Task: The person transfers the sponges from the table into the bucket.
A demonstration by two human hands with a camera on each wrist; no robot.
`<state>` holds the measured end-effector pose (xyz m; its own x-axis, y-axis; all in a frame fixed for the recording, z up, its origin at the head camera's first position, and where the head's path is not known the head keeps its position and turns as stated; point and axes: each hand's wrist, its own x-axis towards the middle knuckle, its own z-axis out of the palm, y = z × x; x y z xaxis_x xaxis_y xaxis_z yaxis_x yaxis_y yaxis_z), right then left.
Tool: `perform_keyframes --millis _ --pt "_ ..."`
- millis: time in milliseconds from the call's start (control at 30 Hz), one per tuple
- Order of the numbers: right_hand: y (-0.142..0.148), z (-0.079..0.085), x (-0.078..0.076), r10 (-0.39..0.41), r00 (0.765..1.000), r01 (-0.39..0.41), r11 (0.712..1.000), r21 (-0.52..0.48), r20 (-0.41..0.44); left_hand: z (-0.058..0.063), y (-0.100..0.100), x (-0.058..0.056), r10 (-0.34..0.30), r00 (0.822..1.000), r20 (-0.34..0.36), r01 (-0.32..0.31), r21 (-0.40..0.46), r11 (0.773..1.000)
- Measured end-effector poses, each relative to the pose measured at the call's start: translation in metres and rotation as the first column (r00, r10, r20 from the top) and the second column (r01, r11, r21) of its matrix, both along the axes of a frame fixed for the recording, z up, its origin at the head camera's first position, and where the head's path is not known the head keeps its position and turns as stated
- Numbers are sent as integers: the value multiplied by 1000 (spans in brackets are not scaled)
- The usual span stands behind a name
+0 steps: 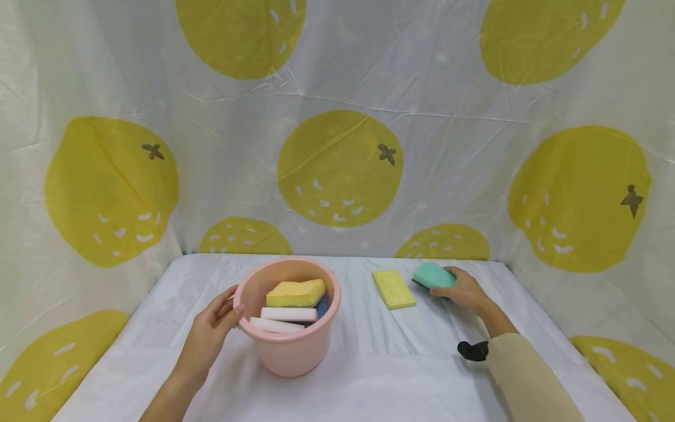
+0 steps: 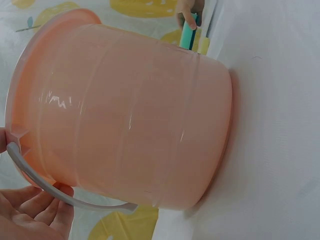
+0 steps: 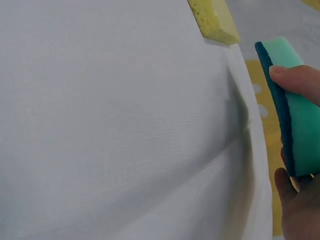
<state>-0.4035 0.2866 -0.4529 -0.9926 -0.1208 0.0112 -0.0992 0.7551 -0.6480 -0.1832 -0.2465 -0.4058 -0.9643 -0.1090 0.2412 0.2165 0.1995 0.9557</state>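
A pink bucket (image 1: 293,355) stands upright on the left part of the table. My left hand (image 1: 210,335) grips its rim, thumb on the near side; the left wrist view shows the fingers (image 2: 45,207) by its grey carrying handle (image 2: 82,204). Inside the bucket lie a yellow sponge (image 1: 295,294), two white blocks (image 1: 289,315) and something blue, partly hidden. On the right, my right hand (image 1: 464,288) holds a green sponge (image 1: 433,274) with a dark scouring side, pinched between thumb and fingers. A flat yellow sponge (image 1: 393,289) lies just left of it.
A white cloth (image 1: 379,381) with creases covers the table. Behind and at both sides hangs a white curtain (image 1: 448,176) printed with yellow fruit. A small black piece (image 1: 473,351) sits at the right sleeve's cuff.
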Motion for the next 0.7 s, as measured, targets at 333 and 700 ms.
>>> perform_keyframes --millis 333,700 --pt "-5 14 0 15 1000 -15 1000 16 -21 0 0 0 4 1000 12 -4 0 1000" --pt "-14 28 -2 89 995 -89 996 8 -36 0 0 0 1 1000 -10 -1 -1 1000"
